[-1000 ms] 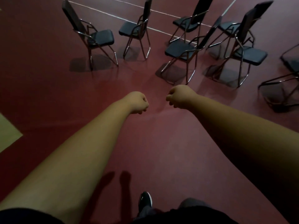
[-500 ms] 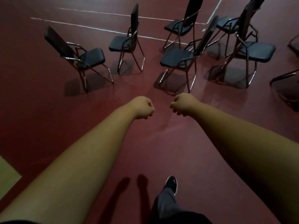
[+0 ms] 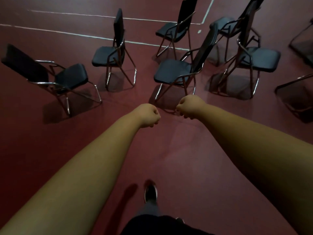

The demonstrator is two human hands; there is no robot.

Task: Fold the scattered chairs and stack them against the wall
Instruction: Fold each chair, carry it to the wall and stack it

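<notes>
Several black padded folding chairs with chrome frames stand unfolded on the dark red floor ahead. The nearest chair (image 3: 174, 71) is just beyond my hands, its seat facing left. Another chair (image 3: 67, 77) sits at the left, one (image 3: 110, 55) behind it, one (image 3: 174, 31) further back, and one (image 3: 259, 59) at the right. My left hand (image 3: 149, 115) and my right hand (image 3: 189, 106) are stretched forward side by side as fists, holding nothing and touching no chair.
White painted lines (image 3: 67, 33) cross the floor behind the chairs. A further chair frame (image 3: 294, 83) shows partly at the right edge. My shoe (image 3: 150, 192) is on bare red floor (image 3: 177, 158) below my arms.
The view has moved forward, so the chairs are closer and larger. My fists stay clenched and extended. My foot has stepped ahead.
</notes>
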